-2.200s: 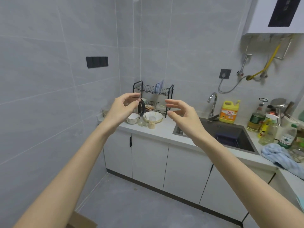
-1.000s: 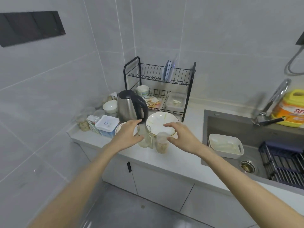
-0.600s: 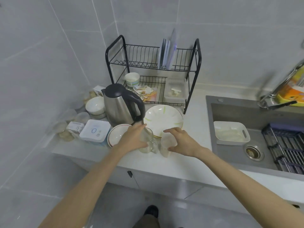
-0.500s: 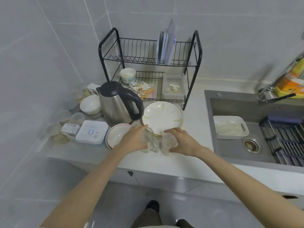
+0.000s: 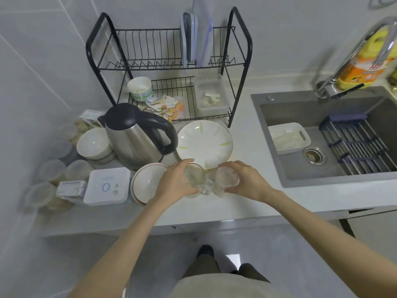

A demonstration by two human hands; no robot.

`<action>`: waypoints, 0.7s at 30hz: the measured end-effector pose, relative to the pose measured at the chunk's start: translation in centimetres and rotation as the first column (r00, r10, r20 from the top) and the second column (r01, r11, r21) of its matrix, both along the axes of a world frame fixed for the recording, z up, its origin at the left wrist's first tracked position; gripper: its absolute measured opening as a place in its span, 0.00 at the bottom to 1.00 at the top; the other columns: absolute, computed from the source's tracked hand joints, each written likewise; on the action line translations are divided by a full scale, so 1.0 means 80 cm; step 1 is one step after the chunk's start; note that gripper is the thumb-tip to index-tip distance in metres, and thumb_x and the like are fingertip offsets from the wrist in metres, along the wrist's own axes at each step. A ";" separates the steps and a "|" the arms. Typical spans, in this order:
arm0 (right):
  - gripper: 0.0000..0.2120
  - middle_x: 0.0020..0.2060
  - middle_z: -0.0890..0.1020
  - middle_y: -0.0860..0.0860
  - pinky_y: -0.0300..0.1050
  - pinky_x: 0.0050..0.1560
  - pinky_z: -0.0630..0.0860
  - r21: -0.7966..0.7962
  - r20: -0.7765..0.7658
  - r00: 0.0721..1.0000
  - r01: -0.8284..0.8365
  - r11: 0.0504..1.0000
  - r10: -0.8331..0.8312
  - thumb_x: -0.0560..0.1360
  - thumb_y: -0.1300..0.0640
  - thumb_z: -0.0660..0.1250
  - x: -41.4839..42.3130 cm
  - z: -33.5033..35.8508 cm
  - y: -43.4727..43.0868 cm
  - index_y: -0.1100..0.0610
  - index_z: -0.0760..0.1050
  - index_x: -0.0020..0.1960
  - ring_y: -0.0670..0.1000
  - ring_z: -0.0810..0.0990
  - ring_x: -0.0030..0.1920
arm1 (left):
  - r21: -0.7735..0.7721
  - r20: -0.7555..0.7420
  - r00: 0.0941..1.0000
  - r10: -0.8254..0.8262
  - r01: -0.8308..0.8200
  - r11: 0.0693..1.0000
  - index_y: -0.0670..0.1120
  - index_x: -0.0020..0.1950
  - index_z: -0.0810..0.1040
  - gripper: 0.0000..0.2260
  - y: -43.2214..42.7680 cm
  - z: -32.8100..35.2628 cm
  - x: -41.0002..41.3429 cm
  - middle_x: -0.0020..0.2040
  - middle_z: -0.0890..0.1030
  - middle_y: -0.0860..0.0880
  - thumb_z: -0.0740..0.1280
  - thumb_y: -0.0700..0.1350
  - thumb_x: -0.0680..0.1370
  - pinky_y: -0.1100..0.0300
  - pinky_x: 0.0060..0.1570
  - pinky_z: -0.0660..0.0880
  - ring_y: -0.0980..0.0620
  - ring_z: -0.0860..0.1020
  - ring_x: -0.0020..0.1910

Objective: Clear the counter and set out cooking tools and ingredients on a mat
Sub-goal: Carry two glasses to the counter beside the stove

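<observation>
Left hand (image 5: 175, 181) curled round glass (image 5: 193, 176); right hand (image 5: 245, 181) curled round cup (image 5: 225, 180). Both stand just in front of plate (image 5: 205, 145), on counter (image 5: 193, 209).

The front strip of the desk (image 5: 247, 204) lies bare along its edge, an open way in. The left grip (image 5: 174, 181) holds a glass (image 5: 193, 176) and the right grip (image 5: 247, 181) a clear cup (image 5: 225, 179), set close side by side with little gap between. Right behind them the plate (image 5: 205, 143) bars the way, with the dish rack (image 5: 231, 82) just beyond it. To the left the bowl (image 5: 146, 181), kettle (image 5: 133, 136) and a white box (image 5: 107, 186) crowd together. To the right, bare desk runs to the sink (image 5: 300, 168).
</observation>
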State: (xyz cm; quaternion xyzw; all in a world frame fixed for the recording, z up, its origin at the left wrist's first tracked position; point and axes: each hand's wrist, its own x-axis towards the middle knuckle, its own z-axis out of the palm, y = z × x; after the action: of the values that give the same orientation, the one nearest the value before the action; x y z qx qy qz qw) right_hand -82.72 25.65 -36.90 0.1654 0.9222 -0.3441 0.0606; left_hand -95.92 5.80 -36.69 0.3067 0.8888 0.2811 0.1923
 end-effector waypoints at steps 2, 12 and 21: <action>0.34 0.57 0.75 0.45 0.45 0.56 0.73 -0.008 -0.016 0.999 0.040 0.999 -0.041 0.64 0.49 0.77 0.010 0.003 0.001 0.42 0.68 0.67 0.49 0.75 0.54 | -0.006 0.005 1.000 -0.016 0.016 1.000 0.58 0.68 0.66 0.39 0.004 0.002 0.008 0.58 0.77 0.54 0.77 0.51 0.60 0.58 0.52 0.74 0.51 0.75 0.56; 0.33 0.58 0.76 0.39 0.42 0.55 0.74 -0.034 -0.208 0.927 0.311 0.950 -0.311 0.62 0.48 0.79 0.105 0.042 0.018 0.40 0.70 0.64 0.41 0.74 0.54 | 0.235 0.072 0.992 -0.101 0.082 0.969 0.53 0.61 0.69 0.37 0.056 0.024 0.060 0.55 0.79 0.58 0.81 0.51 0.56 0.61 0.52 0.73 0.57 0.76 0.55; 0.33 0.59 0.75 0.41 0.43 0.56 0.75 -0.085 -0.313 0.736 0.608 0.789 -0.601 0.63 0.50 0.78 0.258 0.082 0.039 0.44 0.70 0.65 0.42 0.74 0.55 | 0.322 0.046 0.934 -0.355 0.322 0.890 0.57 0.58 0.66 0.37 0.148 0.060 0.165 0.53 0.77 0.62 0.81 0.52 0.55 0.57 0.55 0.73 0.55 0.76 0.55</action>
State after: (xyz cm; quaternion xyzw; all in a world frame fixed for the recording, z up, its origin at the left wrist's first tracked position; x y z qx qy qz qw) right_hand -62.08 28.76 -30.31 0.3977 0.8194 -0.3566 -0.2082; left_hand -82.74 17.61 -31.89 0.4682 0.7553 0.3946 0.2336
